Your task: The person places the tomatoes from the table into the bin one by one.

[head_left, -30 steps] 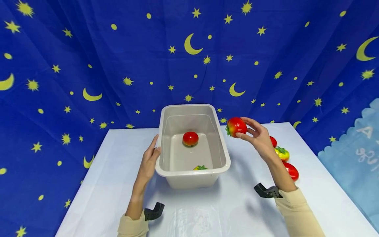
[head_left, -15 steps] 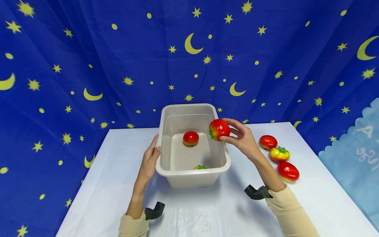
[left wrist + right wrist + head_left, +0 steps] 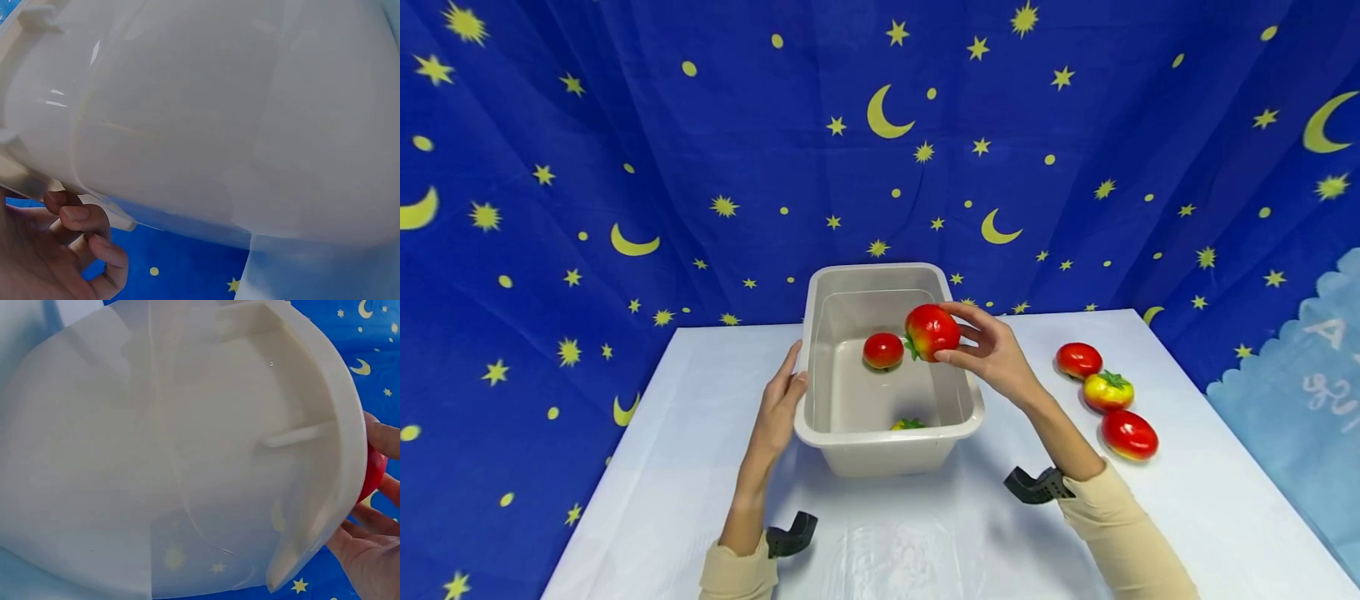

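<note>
Red fruit (image 3: 932, 332) pinched between right fingers (image 3: 972, 314), over bin (image 3: 887, 455)

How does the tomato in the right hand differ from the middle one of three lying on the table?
The held tomato looks mostly red; the middle tomato shows mostly yellow. The held tomato is over the bin; the middle tomato rests on the table. The held tomato's leaves sit lower left; the middle tomato's leaves sit on top. Both are glossy.
</note>
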### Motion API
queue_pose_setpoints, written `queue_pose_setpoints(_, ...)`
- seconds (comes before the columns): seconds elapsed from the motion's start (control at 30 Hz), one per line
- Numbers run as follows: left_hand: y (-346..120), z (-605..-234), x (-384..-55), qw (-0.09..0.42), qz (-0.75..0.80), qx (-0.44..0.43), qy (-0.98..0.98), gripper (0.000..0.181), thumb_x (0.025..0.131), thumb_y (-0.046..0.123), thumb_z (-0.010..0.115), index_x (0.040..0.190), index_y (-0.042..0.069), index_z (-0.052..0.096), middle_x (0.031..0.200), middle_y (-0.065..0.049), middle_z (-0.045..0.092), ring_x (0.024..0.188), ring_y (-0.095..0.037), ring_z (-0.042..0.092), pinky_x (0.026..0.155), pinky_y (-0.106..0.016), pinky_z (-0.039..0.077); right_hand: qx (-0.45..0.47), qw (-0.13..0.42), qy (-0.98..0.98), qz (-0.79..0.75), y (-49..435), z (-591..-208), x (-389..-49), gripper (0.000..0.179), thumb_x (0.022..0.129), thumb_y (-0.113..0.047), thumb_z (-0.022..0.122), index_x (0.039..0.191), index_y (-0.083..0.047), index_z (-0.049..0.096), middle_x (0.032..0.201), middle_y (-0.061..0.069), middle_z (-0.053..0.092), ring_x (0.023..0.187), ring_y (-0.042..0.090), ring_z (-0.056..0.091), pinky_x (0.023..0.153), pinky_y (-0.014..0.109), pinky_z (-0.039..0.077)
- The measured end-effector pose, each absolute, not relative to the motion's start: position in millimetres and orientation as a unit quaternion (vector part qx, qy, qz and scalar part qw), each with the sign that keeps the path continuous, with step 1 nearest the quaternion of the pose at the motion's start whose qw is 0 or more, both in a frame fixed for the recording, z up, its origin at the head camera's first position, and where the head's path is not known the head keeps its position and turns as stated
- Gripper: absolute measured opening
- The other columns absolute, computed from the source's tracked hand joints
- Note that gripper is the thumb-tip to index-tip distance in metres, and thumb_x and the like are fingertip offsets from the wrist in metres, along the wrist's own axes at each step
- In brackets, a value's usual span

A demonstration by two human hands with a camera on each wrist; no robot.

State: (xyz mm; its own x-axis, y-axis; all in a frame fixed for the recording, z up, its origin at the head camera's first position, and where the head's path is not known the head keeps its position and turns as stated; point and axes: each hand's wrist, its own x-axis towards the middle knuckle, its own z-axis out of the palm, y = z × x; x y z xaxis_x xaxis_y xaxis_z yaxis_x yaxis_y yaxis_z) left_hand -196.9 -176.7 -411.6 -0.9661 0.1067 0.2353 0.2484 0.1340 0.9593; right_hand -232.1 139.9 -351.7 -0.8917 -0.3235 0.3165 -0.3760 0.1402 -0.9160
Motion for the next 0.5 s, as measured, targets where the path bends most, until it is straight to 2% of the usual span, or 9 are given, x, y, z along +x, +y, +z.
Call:
queue_pose_setpoints(0.2, -177, -412, -197, 0.054, -0.645, -0.119, -0.753, 0.053, 0.106, 0.013, 0.034, 0.156, 0.005, 0.017, 0.133, -0.033, 0.054, 0.094, 0.0, 0.061, 0.082, -0.028, 0.053, 0.252, 0.029, -0.742, 0.62, 135, -355, -233, 0.067, 0.083, 0.003, 0.073, 0.144, -0.004, 0.046, 0.147, 0.014, 0.048, 0.127, 0.037, 0.053, 0.091, 0.03, 0.052)
queue_pose_setpoints(0.37, -177, -412, -197, 0.052, -0.646, -0.12, -0.752, 0.053, 0.106, 0.013, 0.034, 0.156, 0.005, 0.017, 0.133, -0.033, 0.053, 0.095, 0.001, 0.06, 0.084, -0.03, 0.053, 0.265, 0.039, -0.741, 0.616, 136, -362, -234, 0.065, 0.085, 0.005, 0.07, 0.144, -0.001, 0.044, 0.149, 0.018, 0.045, 0.135, 0.035, 0.045, 0.102, 0.033, 0.043)
queue_pose_setpoints(0.5, -178, -412, -198, 0.049, -0.644, -0.12, -0.754, 0.053, 0.106, 0.013, 0.034, 0.156, 0.005, 0.017, 0.137, -0.032, 0.051, 0.101, -0.007, 0.061, 0.084, -0.024, 0.051, 0.26, 0.063, -0.753, 0.601, 141, -364, -234, 0.062, 0.084, 0.004, 0.071, 0.142, 0.0, 0.047, 0.148, 0.019, 0.046, 0.136, 0.032, 0.044, 0.107, 0.033, 0.038)
